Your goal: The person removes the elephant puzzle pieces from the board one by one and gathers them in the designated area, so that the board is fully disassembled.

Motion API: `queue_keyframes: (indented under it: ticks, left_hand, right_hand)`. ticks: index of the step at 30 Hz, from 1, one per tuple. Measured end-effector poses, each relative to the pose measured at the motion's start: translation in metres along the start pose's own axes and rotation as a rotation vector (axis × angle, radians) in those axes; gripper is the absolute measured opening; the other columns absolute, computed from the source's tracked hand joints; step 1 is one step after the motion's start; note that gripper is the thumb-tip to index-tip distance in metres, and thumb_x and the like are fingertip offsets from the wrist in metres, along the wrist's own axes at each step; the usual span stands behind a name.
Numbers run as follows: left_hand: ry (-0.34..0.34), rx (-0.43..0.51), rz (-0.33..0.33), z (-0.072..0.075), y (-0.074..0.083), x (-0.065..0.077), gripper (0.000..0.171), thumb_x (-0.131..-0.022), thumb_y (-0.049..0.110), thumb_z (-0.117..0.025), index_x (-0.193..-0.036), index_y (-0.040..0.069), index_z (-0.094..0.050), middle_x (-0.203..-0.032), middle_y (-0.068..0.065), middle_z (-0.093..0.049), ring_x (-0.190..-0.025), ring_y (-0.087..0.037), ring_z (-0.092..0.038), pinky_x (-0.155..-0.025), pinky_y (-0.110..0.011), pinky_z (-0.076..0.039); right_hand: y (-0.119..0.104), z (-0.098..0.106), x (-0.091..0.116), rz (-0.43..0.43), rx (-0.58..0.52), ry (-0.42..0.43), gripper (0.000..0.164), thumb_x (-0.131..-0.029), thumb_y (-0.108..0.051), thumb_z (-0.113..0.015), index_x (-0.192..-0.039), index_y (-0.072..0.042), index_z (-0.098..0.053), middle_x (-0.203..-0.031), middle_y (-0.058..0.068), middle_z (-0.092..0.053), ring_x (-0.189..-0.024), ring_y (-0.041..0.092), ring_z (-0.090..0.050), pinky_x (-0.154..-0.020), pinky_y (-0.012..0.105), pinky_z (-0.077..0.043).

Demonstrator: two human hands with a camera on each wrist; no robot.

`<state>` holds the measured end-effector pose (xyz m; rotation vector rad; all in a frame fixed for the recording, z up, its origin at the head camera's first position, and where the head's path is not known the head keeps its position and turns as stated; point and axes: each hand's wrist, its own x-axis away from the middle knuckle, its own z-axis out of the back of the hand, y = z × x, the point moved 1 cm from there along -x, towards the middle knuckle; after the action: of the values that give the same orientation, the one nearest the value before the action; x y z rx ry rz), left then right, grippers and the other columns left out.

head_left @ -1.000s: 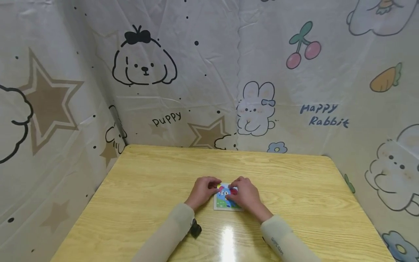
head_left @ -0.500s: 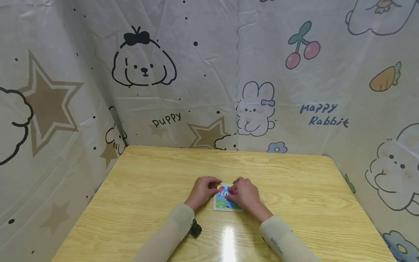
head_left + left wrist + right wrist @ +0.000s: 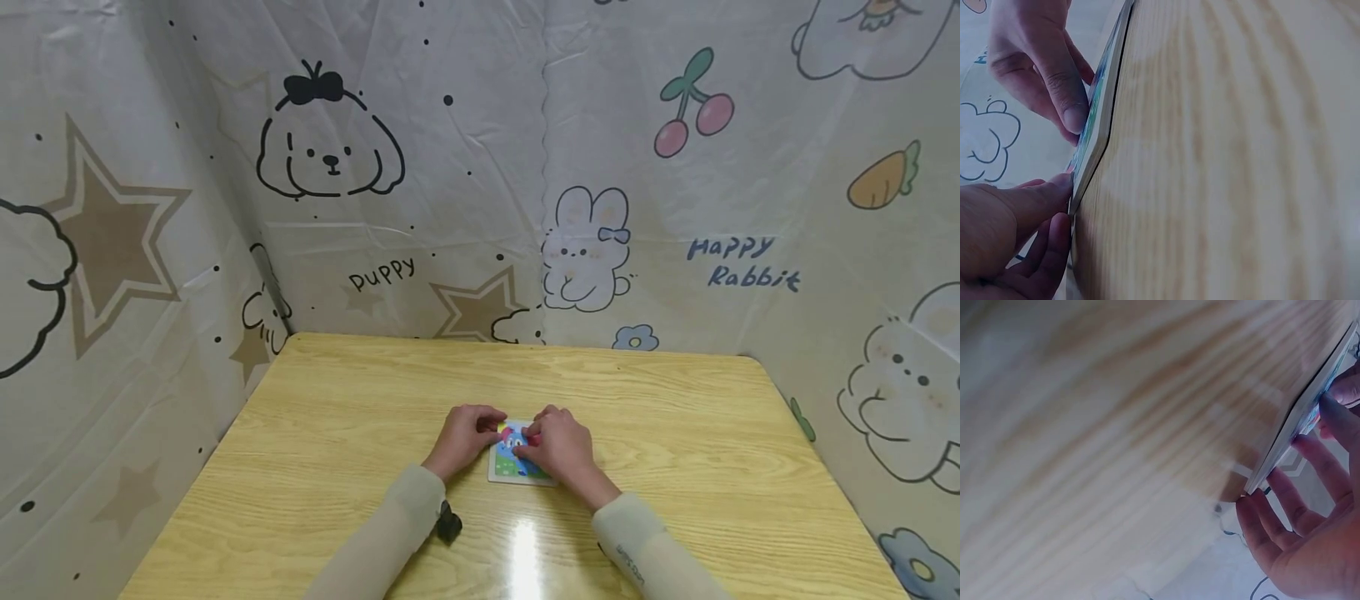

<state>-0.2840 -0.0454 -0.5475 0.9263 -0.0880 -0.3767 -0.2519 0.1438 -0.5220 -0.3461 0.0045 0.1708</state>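
A small square jigsaw puzzle [image 3: 513, 471], with a blue elephant on green ground and a pale frame, lies flat on the table. My left hand [image 3: 461, 438] pinches its left edge near the far corner, thumb on top and fingers beside the rim, as the left wrist view shows. Over the right half is my right hand [image 3: 561, 447], its thumb and forefinger bent together on the picture at a puzzle piece mostly hidden beneath them. In the right wrist view, the other fingers [image 3: 1288, 494] of that hand reach the puzzle's edge.
The wood-grain table [image 3: 360, 392] extends around the puzzle on all sides. Behind it and at both sides hangs a printed cloth [image 3: 465, 167] with cartoon animals. A black device [image 3: 448, 525] sits at the left wrist.
My right thumb and forefinger have shifted slightly on the picture, and less of the red ear shows beside them. The left hand keeps its place at the puzzle's edge.
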Motion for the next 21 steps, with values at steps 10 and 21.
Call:
queue_keyframes:
  ticks: [10, 21]
  left_hand:
    - [-0.023, 0.032, 0.006, 0.0032, 0.0013, 0.0014, 0.028, -0.092, 0.006, -0.077, -0.120, 0.004, -0.076, -0.116, -0.007, -0.077, -0.098, -0.014, -0.072, -0.087, -0.030, -0.061]
    - [-0.026, 0.038, 0.012, 0.0032, -0.0002, 0.0003, 0.028, -0.092, 0.007, -0.077, -0.120, 0.005, -0.076, -0.116, -0.006, -0.077, -0.096, -0.013, -0.071, -0.087, -0.030, -0.061]
  right_hand:
    - [-0.0025, -0.0028, 0.0002, -0.004, 0.030, 0.023, 0.034, -0.078, -0.048, -0.089, -0.098, -0.021, -0.086, -0.108, 0.002, -0.070, -0.098, 0.022, -0.061, -0.075, 0.043, -0.059]
    - [-0.0014, -0.0017, 0.0006, 0.011, 0.017, 0.031, 0.034, -0.078, -0.047, -0.090, -0.098, -0.020, -0.086, -0.109, 0.003, -0.071, -0.098, 0.023, -0.061, -0.074, 0.042, -0.059]
